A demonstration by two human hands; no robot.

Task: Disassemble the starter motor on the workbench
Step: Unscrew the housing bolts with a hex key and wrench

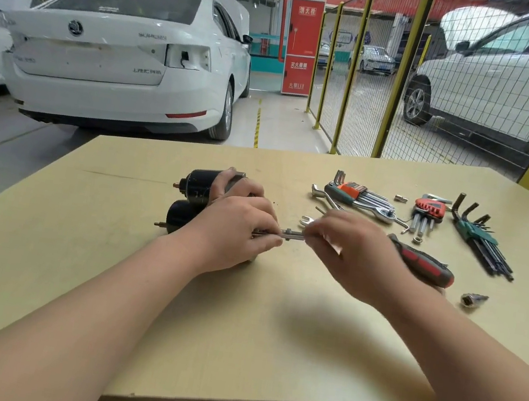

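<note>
Two bare forearms reach in over the near edge of the counter (232, 351), dark trousers just showing below it. Left hand (237, 230) is down on the job, draped over the right end of the starter motor (186, 202), fingers curled and pinching the left end of a long bolt (292, 235) that sticks out sideways. Right hand (352, 249) meets it from the other side, a bit blurred, fingertips closed on the bolt's right end, so both hands have that one thin bolt between them. The motor lies on its side at mid-counter, two black cylinders stacked one behind the other, studs pointing left, its right half hidden under the left hand. Just past the right fingertips, an open-end spanner (306, 221) head peeks out. Right of that hand, touching its far edge, lies a red-and-black screwdriver (419, 264), and a loose socket (474, 299) sits near its handle end. Farther back: a ratchet (359, 205), then three hex key sets in an orange holder (354, 190), a red holder (428, 209) and a green holder (479, 234). Beyond the counter, a white car (123, 56) sits tail-on, a red cabinet (301, 46) stands behind, and a yellow mesh fence (396, 82) runs down the right.
</note>
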